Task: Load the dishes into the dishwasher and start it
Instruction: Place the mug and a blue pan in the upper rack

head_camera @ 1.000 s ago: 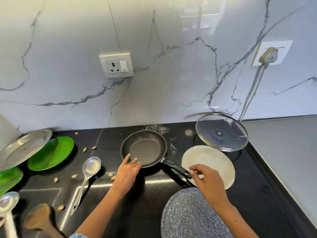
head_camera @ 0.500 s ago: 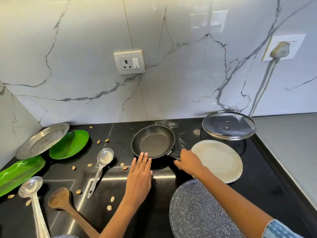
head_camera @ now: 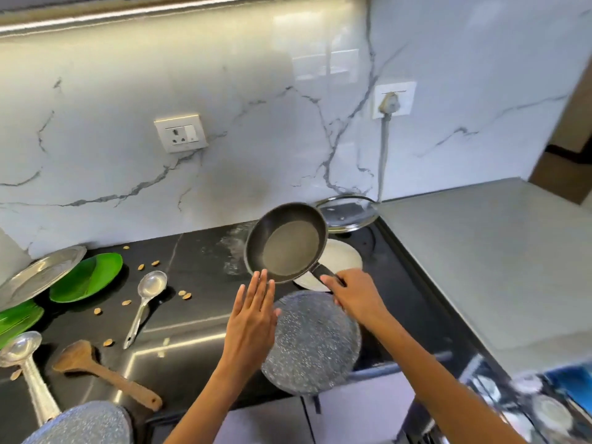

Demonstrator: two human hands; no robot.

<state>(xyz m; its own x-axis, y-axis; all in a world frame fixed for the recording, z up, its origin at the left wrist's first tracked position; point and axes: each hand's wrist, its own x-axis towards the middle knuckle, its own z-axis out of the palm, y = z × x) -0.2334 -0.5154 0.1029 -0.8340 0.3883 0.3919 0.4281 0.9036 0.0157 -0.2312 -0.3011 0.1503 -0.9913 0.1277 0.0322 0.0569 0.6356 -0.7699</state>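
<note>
Though flat before — frying pan (head_camera: 290, 245) now aloft, tilted, in right hand (head_camera: 357, 296).

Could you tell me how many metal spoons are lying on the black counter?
2. One spoon lies mid-counter, just right of the green plates. The other spoon lies at the near left corner, beside the wooden spatula. More could be out of frame.

Bright under-cabinet light, glare on wall, edges blurred — wide-angle bend

Bare black counter (head_camera: 205, 261) is lying open at eleven o'clock; speckled plate (head_camera: 315, 344) is blocking five o'clock.
</note>
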